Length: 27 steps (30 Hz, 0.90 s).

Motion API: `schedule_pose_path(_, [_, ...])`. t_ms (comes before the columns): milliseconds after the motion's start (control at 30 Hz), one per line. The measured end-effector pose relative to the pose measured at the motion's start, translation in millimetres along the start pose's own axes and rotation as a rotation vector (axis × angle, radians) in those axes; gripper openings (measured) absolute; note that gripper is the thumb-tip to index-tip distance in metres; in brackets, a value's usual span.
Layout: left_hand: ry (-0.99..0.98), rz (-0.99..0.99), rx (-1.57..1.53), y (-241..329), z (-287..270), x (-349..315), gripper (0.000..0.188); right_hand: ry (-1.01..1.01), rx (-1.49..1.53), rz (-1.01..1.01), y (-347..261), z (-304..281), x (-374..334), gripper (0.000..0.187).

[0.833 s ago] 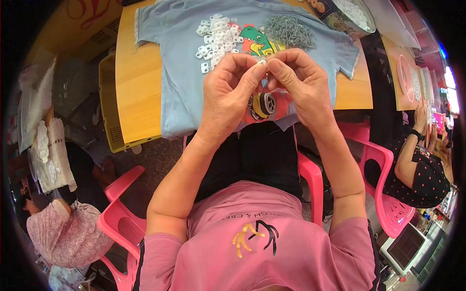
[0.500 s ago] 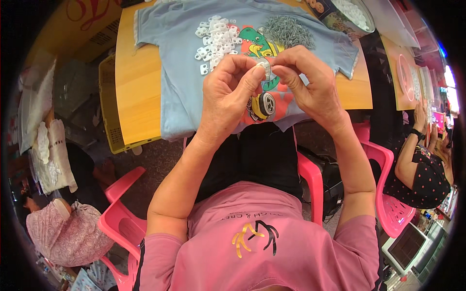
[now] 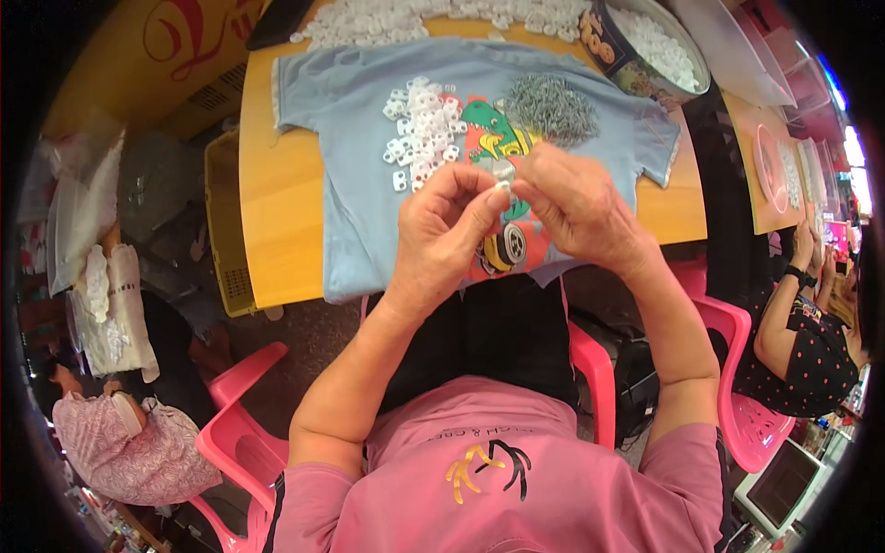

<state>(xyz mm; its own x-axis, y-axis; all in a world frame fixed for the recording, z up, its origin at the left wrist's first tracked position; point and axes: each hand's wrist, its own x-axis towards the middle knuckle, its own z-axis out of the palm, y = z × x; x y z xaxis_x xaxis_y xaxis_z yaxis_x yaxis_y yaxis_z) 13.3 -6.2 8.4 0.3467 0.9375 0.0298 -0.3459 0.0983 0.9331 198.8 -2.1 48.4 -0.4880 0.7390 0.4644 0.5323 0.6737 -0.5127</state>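
Over the blue T-shirt [image 3: 355, 175] spread on the table, my two hands meet fingertip to fingertip. My left hand [image 3: 442, 226] pinches a small white plastic piece [image 3: 503, 187] between thumb and forefinger. Right beside it, my right hand [image 3: 581, 207] is closed in a pinch; whatever its fingertips hold is too small and hidden to name. Beyond my left hand lies a heap of white plastic pieces with holes [image 3: 426, 129]. A pile of small grey metal pins or screws [image 3: 553, 109] sits beyond my right hand, by the shirt's printed dinosaur picture.
More white pieces [image 3: 369, 23] line the table's far edge. A round tin [image 3: 634, 81] of white pieces stands at the back right. A yellow basket [image 3: 224, 221] is left of the table [image 3: 277, 230]. People sit on both sides, one in a dotted top [image 3: 807, 359] at right.
The view has shifted, so the table and hands appear lower and more of the far edge shows. My right hand has turned, its fingers curling in more beside the white piece.
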Motion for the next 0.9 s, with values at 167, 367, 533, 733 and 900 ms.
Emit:
schedule_pose_path(167, [0.003, -0.010, 0.009, 1, -1, -3, 0.010, -0.031, 0.012, -0.017, 1, 2, 3, 0.015])
schedule_pose_path(367, [0.020, 0.007, -0.019, 2, 2, -2, 0.010, 0.016, 0.015, 0.011, 1, 11, 2, 0.013])
schedule_pose_path(533, [0.027, -0.006, -0.047, 1, 0, 0, 0.012, 0.049, -0.030, 0.070, -5, 8, 6, 0.011])
schedule_pose_path(733, [0.027, -0.003, -0.087, 2, 2, 0, 0.012, 0.126, -0.040, 0.077, -8, -3, 8, 0.015])
schedule_pose_path(900, [0.007, 0.007, -0.060, -1, 0, 0, 0.012, 0.102, -0.065, 0.075, -7, -1, 6, 0.018])
